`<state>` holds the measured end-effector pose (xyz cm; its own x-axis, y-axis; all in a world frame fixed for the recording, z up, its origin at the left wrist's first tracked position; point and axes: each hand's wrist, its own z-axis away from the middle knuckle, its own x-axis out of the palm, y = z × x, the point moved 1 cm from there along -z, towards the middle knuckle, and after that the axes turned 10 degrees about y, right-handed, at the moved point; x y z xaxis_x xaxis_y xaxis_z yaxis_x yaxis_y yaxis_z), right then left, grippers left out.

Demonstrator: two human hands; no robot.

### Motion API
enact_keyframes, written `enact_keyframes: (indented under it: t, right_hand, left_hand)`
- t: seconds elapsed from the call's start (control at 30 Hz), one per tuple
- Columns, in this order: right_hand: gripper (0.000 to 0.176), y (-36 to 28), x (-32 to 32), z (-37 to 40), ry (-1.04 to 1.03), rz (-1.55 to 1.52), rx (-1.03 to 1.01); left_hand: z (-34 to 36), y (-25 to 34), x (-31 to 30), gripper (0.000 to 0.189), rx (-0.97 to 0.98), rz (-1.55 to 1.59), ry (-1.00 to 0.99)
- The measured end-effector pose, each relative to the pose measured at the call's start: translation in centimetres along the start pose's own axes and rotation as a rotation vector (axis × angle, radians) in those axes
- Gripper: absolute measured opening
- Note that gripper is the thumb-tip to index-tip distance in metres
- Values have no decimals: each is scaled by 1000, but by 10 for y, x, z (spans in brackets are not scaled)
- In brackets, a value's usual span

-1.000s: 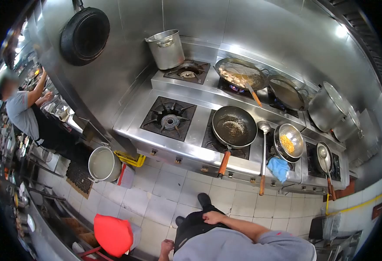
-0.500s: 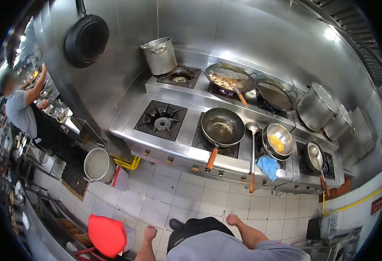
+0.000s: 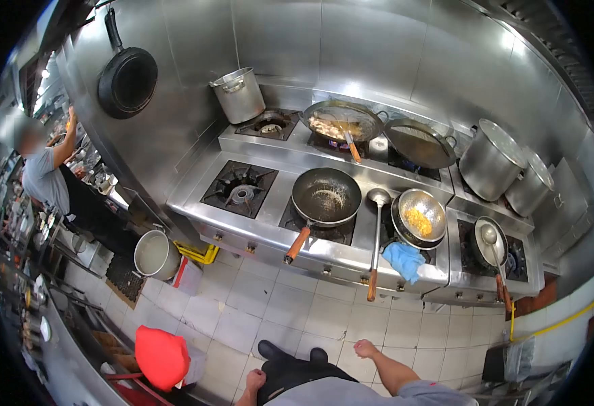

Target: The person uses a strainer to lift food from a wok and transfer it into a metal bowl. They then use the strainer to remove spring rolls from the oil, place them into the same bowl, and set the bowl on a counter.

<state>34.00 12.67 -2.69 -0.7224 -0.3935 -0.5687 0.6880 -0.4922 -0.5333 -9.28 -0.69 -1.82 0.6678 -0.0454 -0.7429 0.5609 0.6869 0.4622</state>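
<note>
Near the bottom of the head view, my left hand (image 3: 255, 379) hangs beside my dark apron, its fingers curled in with nothing seen in them. Out to the other side, my right hand (image 3: 365, 348) is above the tiled floor, loosely closed and bare. Neither hand touches the stove. In front stands a steel stove (image 3: 270, 238) bearing a black wok (image 3: 326, 196) with a wooden handle. A long ladle (image 3: 377, 233) lies to its right, beside a perforated metal bowl (image 3: 424, 203) with yellow food in it and a blue cloth (image 3: 403, 261).
Behind are a wok with food (image 3: 320, 127) and a spatula (image 3: 352, 146), another wok (image 3: 419, 143) and stockpots (image 3: 492, 162). At right, a pan (image 3: 481, 250) holds a ladle. A floor pot (image 3: 156, 254), red-topped stool (image 3: 161, 357) and co-worker (image 3: 48, 179) are left.
My view has shifted slightly, so the front wok and ladle appear further left. Both my shoes now show, where one did before. My left hand appears lower and nearer my body; both hands stay closed.
</note>
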Motion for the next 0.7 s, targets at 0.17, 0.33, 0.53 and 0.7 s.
enact_keyframes:
  t: [0.17,0.33,0.53,0.7]
  right_hand:
    - [27,17,-28,21,-32,273,-14]
    - [18,28,-4,20,-27,121,64]
    - [18,2,45,44,-64,-22,104]
    - [21,-28,78,56,-52,172,-121]
  left_hand:
    - [-1,-18,-2,24,-23,167,42]
    - [2,-26,-4,23,-78,203,-43]
    - [-15,-51,-14,22,-15,118,-154]
    - [-39,-80,-30,20,-62,292,-132]
